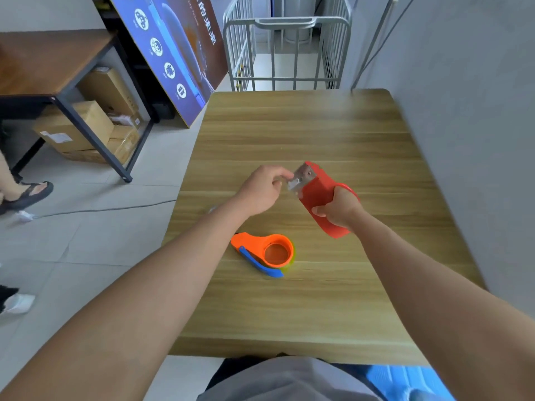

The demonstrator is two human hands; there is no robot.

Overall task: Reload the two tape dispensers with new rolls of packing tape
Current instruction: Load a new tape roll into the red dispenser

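Observation:
My right hand (pixel 338 209) grips a red tape dispenser (pixel 318 198) held above the wooden table (pixel 304 134), its metal cutter end (pixel 302 176) pointing up and left. My left hand (pixel 262 189) pinches at that metal end with thumb and fingers; clear tape there is hard to make out. An orange dispenser with a blue handle (pixel 266 253) lies flat on the table nearer to me, a yellowish roll just showing under its round hub.
A metal cage trolley (pixel 286 50) stands beyond the table's far edge. A blue poster board (pixel 173 53) leans at the left. A dark-framed table with cardboard boxes (pixel 86 125) under it is at far left. Another person's sandalled foot (pixel 31 192) and a floor cable (pixel 101 209) are nearby.

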